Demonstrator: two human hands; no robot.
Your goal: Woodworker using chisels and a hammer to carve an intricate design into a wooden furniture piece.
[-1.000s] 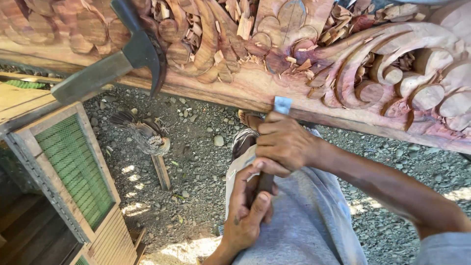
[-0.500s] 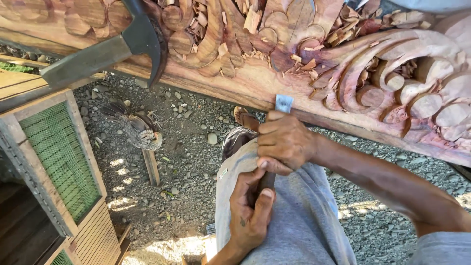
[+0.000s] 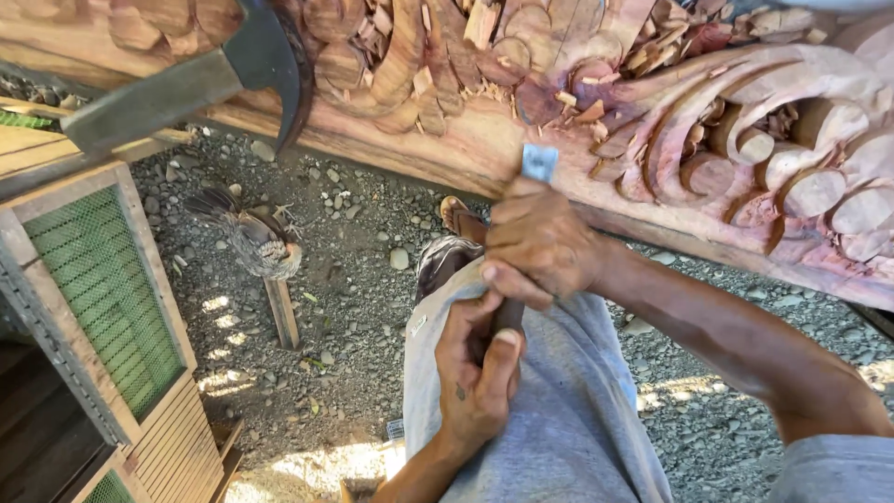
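Daylight falling bright and even across carved wood panel (image 3: 652, 121); no glare showing. Sun patches breaking onto gravel ground (image 3: 345, 233) at bottom, soft shade covering rest. Hammer (image 3: 186, 84) close to lens, looking slightly soft. Hands staying fairly sharp. Wide lens bending edges; dark shadow sitting in bottom-left corner.

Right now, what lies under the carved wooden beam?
Under the carved wooden beam: gravel, a bird and a sandalled foot. The beam hides the ground behind it.

One chisel (image 3: 538, 163), one hammer (image 3: 186, 84), two hands (perhaps one bird (image 3: 256, 242)).
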